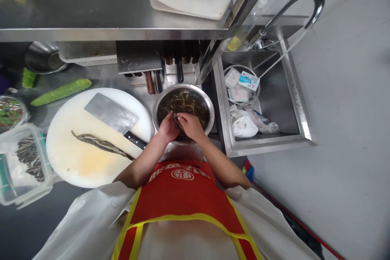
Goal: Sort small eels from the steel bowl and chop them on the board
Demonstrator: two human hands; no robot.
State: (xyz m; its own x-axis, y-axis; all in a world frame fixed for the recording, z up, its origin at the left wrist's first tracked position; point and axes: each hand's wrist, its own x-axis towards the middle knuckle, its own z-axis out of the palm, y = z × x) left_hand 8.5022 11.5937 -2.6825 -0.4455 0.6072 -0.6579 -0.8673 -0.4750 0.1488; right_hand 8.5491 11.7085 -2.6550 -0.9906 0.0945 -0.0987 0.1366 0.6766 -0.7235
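A steel bowl (206,105) full of dark, slick eels stands at the counter's edge in front of me. Both my hands meet over its near rim. My left hand (167,129) and my right hand (190,126) are closed together on one dark eel (177,122), which shows between the fingers. To the left, a round white cutting board (76,162) carries a split-open eel (100,144) and a broad cleaver (111,114) with a black handle.
A clear plastic box (21,170) with eel pieces sits at the far left, cucumbers (61,92) lie behind the board. A knife rack (161,69) stands behind the bowl. The sink (300,122) on the right holds plastic wrappers under a curved tap (304,0).
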